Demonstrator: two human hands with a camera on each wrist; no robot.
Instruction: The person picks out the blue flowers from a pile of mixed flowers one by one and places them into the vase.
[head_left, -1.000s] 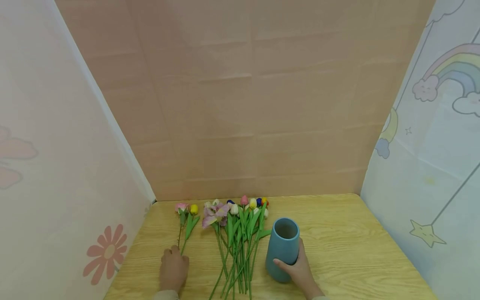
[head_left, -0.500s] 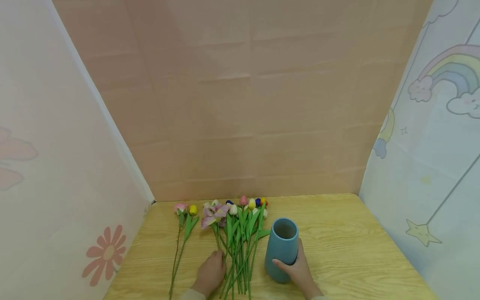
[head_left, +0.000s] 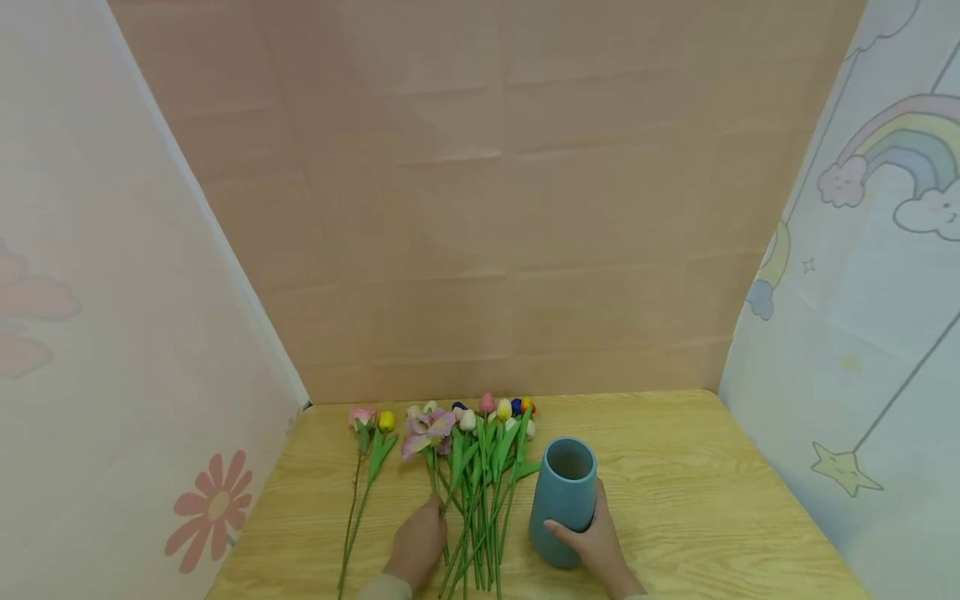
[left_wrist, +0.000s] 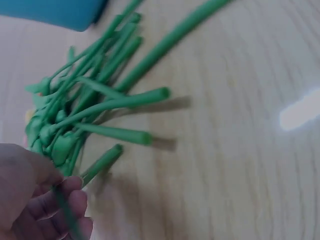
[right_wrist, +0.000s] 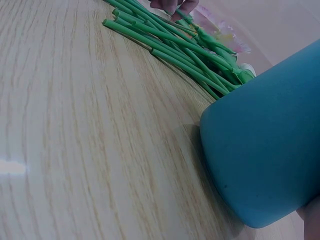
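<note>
My left hand (head_left: 418,542) pinches a green stem (left_wrist: 66,211) between thumb and fingers, at the left side of a bunch of artificial flowers. In the head view that stem leads up to a large lilac flower (head_left: 427,433). Tulips (head_left: 487,454) in white, pink, yellow and blue lie beside it, their stems crossing towards the front. My right hand (head_left: 596,543) grips a blue vase (head_left: 561,504) from its right side, thumb across the front. The vase stands upright on the table with its mouth open upwards; most of my right fingers are hidden behind it.
A pink rose (head_left: 362,417) and a yellow tulip (head_left: 386,421) lie apart on the left, stems towards the front. The wood-grain table (head_left: 675,483) ends at a brown backdrop (head_left: 502,250), with patterned cloth walls at both sides.
My left hand has moved right, from the stems of the rose and yellow tulip to the lilac flower's stem, and now pinches it. My right hand stays on the vase.
</note>
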